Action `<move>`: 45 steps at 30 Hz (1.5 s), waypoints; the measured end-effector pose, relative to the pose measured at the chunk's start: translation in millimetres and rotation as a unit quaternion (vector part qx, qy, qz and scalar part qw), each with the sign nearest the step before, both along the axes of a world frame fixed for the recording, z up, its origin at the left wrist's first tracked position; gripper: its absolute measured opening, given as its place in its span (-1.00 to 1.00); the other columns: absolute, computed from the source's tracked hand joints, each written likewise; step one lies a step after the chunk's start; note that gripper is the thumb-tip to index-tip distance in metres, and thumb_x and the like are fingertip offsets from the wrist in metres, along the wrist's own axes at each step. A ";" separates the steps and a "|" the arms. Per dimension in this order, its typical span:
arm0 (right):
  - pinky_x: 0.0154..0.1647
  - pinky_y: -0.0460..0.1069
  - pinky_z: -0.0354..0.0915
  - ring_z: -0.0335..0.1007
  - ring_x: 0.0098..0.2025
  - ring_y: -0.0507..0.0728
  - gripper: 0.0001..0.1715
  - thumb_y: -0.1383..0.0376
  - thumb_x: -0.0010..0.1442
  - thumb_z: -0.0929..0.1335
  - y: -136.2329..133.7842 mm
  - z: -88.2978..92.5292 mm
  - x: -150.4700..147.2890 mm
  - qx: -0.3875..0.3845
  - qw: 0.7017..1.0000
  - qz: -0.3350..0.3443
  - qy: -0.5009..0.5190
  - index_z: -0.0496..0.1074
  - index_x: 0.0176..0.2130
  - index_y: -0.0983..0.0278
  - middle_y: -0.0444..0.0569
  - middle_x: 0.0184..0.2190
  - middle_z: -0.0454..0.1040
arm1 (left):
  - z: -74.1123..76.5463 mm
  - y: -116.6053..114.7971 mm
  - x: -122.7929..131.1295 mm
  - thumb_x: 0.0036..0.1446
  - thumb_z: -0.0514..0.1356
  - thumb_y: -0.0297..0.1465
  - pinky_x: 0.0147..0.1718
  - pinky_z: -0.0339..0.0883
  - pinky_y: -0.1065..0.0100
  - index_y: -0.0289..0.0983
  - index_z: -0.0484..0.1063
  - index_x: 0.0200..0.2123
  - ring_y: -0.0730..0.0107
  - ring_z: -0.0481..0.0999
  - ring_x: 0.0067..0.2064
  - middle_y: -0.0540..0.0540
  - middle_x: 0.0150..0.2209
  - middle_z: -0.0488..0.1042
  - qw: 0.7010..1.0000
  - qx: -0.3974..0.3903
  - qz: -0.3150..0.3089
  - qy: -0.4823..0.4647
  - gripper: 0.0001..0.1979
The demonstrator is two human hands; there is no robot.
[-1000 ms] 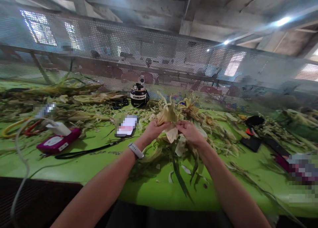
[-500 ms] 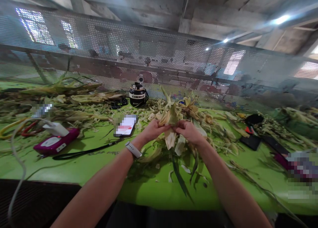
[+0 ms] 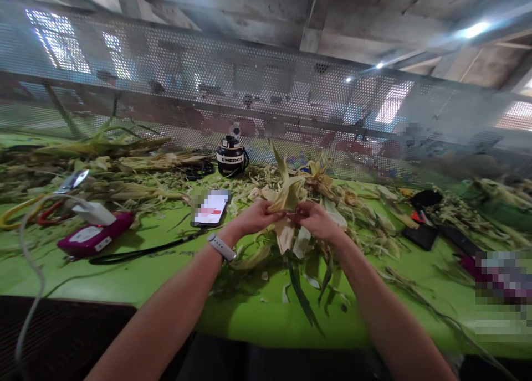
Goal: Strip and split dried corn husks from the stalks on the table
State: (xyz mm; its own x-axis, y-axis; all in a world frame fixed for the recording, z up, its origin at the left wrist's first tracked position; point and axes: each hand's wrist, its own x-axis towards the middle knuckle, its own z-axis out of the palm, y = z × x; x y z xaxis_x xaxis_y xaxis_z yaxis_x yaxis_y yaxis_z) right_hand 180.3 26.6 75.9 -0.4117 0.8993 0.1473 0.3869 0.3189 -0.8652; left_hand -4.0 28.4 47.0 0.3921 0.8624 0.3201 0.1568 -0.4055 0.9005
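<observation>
Both my hands grip one ear of corn [image 3: 286, 195] in its dry yellow-green husk, held just above the green table [image 3: 137, 276]. My left hand [image 3: 253, 219], with a white watch on its wrist, is closed on the ear's left side. My right hand [image 3: 318, 220] is closed on the right side, fingers pinching the husk leaves. Peeled husk leaves [image 3: 291, 240] hang down below my hands. Loose husk scraps [image 3: 307, 292] lie on the table under them.
A phone [image 3: 211, 208] lies left of my hands, with a black jug [image 3: 231, 156] behind it. A magenta device [image 3: 96, 237] with a white plug and cables sits far left. Husk piles [image 3: 124, 170] line the back by the perforated metal screen [image 3: 266, 93]. Dark items [image 3: 424, 234] lie at right.
My hands have stayed in nearly the same place on the ear. The husk top has tilted and spread a little to the right as the leaves are worked.
</observation>
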 end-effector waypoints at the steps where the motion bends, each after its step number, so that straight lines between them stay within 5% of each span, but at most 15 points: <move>1: -0.54 -0.11 0.08 0.17 -0.56 0.00 -0.76 0.16 -0.12 0.37 -0.4 0.2 -0.1 0.000 1.000 -0.002 -0.004 0.31 -0.57 0.27 -0.19 -0.66 0.30 | 1.2 -1.0 0.2 -0.05 0.20 -0.30 -0.57 0.25 0.49 -0.31 0.54 -0.41 0.44 0.39 -0.53 -0.04 -0.53 0.51 1.000 0.012 0.005 0.006 -0.79; 7: -0.54 -0.10 0.01 0.12 -0.58 -0.02 -0.78 0.23 -0.06 0.33 0.2 -1.4 1.2 0.074 0.995 -0.014 -0.062 0.24 -0.60 0.26 -0.20 -0.67 0.26 | 7.6 -6.8 3.2 -0.04 0.16 -0.36 -0.63 0.11 0.51 -0.31 0.51 -0.49 0.53 0.23 -0.62 0.03 -0.65 0.39 0.989 0.084 0.074 0.094 -0.83; 12: -0.55 -0.10 -0.04 0.05 -0.59 -0.03 -0.73 0.24 -0.01 0.32 1.2 -2.0 2.4 0.089 0.990 -0.005 -0.105 0.20 -0.63 0.26 -0.22 -0.69 0.18 | 3.9 -5.0 4.4 -0.01 0.12 -0.37 -0.56 0.19 0.48 -0.32 0.52 -0.40 0.46 0.34 -0.54 -0.02 -0.54 0.48 0.992 0.070 0.048 0.091 -0.80; 25: -0.35 -0.08 0.07 0.34 -0.36 0.10 -0.86 0.37 0.16 0.22 -5.9 -4.6 -8.2 0.195 0.929 -0.049 -0.309 0.36 -0.36 0.33 0.05 -0.41 0.47 | 8.3 -8.4 5.5 0.01 0.11 -0.41 -0.52 0.14 0.48 -0.35 0.45 -0.48 0.47 0.30 -0.50 -0.03 -0.54 0.43 0.959 0.076 0.108 0.251 -0.84; 32: -0.48 -0.11 0.01 0.17 -0.53 0.01 -0.81 0.34 0.12 0.26 -4.0 0.6 -4.8 0.143 0.959 -0.035 -0.241 0.30 -0.51 0.30 -0.12 -0.57 0.36 | 7.9 -8.2 6.1 0.02 0.09 -0.42 -0.49 0.15 0.47 -0.36 0.45 -0.43 0.45 0.32 -0.46 -0.02 -0.50 0.44 0.971 0.048 0.097 0.211 -0.83; 36: -0.48 -0.10 0.01 0.20 -0.52 0.01 -0.80 0.32 0.14 0.25 -4.9 0.7 -5.1 0.163 0.948 -0.038 -0.270 0.32 -0.50 0.31 -0.09 -0.56 0.37 | 9.3 -8.4 4.9 0.04 0.09 -0.39 -0.51 0.12 0.47 -0.36 0.43 -0.48 0.47 0.30 -0.48 -0.02 -0.53 0.42 0.969 0.058 0.097 0.221 -0.82; 45: -0.29 -0.06 0.11 0.43 -0.25 0.15 -0.74 0.38 0.19 0.17 -13.6 -8.9 -14.4 0.226 0.880 -0.070 -0.412 0.38 -0.20 0.39 0.14 -0.28 0.53 | 1.0 -7.5 11.7 0.10 0.07 -0.37 -0.40 0.19 0.37 -0.33 0.46 -0.33 0.25 0.48 -0.35 -0.20 -0.39 0.52 0.899 0.124 0.164 0.387 -0.79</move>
